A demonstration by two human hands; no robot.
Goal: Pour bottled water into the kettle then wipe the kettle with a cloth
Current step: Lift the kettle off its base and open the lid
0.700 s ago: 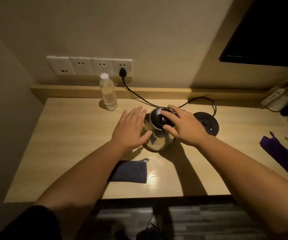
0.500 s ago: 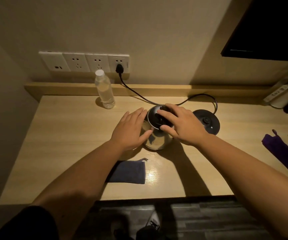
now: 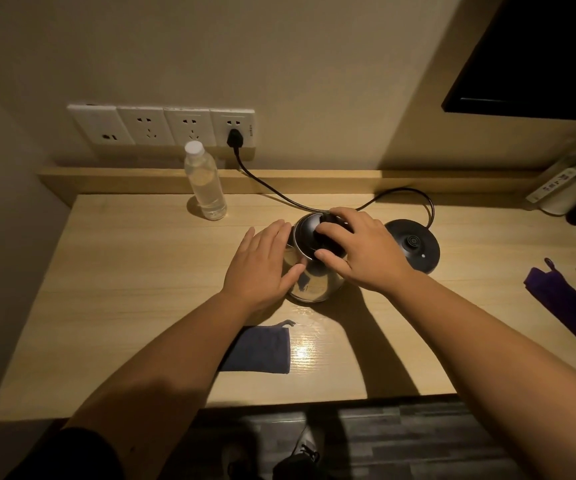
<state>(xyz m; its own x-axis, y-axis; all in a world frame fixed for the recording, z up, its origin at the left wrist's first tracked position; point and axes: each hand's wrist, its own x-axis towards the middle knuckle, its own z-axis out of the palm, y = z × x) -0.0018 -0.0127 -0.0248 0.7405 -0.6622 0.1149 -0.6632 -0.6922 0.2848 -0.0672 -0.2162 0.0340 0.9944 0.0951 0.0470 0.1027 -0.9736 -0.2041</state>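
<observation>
A steel kettle (image 3: 316,284) with a dark lid stands mid-desk, off its base. My left hand (image 3: 262,268) lies flat against the kettle's left side, fingers together, thumb on the steel wall. My right hand (image 3: 361,249) covers the lid, fingers closed around its black knob. A clear water bottle (image 3: 206,183) with a white cap stands upright at the back left, capped. A dark blue cloth (image 3: 258,349) lies near the front edge, partly under my left forearm.
The black kettle base (image 3: 414,244) sits right of the kettle; its cord (image 3: 269,188) runs to a wall socket (image 3: 234,128). A purple cloth (image 3: 563,304) lies at the right. A power strip (image 3: 553,185) and dark items crowd the far right corner. A dark screen hangs upper right.
Both hands stay on the kettle; my right hand's fingers have shifted slightly over the lid. The view has tilted a little.
</observation>
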